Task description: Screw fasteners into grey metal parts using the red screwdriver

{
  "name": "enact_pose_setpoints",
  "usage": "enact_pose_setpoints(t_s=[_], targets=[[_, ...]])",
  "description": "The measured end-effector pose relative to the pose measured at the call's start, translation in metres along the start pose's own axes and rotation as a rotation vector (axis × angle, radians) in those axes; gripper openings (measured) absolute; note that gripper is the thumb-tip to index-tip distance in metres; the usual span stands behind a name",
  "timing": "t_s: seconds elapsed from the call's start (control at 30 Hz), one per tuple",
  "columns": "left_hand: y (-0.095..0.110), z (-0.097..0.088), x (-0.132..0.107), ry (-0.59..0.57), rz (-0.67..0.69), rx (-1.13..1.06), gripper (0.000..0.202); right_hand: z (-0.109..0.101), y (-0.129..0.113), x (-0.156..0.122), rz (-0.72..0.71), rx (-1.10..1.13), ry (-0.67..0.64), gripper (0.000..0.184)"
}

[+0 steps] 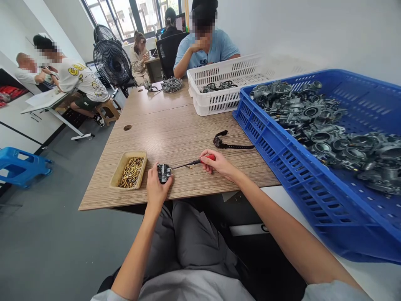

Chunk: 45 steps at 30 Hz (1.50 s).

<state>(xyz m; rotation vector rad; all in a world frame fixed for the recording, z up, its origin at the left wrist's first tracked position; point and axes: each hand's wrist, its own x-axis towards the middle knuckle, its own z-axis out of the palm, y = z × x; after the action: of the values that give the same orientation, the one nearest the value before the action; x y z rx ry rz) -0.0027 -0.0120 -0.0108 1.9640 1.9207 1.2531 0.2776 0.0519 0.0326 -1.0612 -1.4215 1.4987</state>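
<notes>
My left hand grips a grey metal carburetor body just above the front part of the table. My right hand is closed around the red handle of a screwdriver. Its dark shaft points left, and the tip meets the right side of the carburetor body; whether it sits in a hole is too small to tell. A small brass piece lies on the tabletop just under the shaft. Left of my left hand stands a cream tray filled with small brass parts.
A blue crate heaped with carburetor bodies stands at the right. Behind it, a white basket holds a few dark parts. A wristwatch lies on the wooden table. Across it sits a person; a fan stands beyond.
</notes>
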Motion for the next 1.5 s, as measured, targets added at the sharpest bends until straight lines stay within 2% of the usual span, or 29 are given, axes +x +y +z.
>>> enact_pose_setpoints(t_s=[0.63, 0.87, 1.07, 1.27, 1.5], targets=[[-0.004, 0.000, 0.001, -0.019, 0.011, -0.037, 0.071, -0.001, -0.005, -0.003, -0.031, -0.022, -0.033, 0.047], [-0.007, 0.001, 0.001, -0.010, -0.008, -0.023, 0.069, -0.005, -0.001, -0.002, -0.062, -0.086, -0.081, 0.045], [-0.004, 0.001, 0.001, -0.014, -0.010, -0.018, 0.069, -0.003, 0.006, 0.000, -0.015, -0.025, -0.011, 0.047], [-0.004, 0.002, 0.000, -0.011, -0.020, -0.014, 0.068, 0.000, 0.004, 0.000, 0.057, -0.109, 0.032, 0.051], [-0.004, 0.002, 0.000, -0.015, -0.014, -0.010, 0.069, -0.002, 0.006, 0.001, -0.016, -0.040, 0.010, 0.050]])
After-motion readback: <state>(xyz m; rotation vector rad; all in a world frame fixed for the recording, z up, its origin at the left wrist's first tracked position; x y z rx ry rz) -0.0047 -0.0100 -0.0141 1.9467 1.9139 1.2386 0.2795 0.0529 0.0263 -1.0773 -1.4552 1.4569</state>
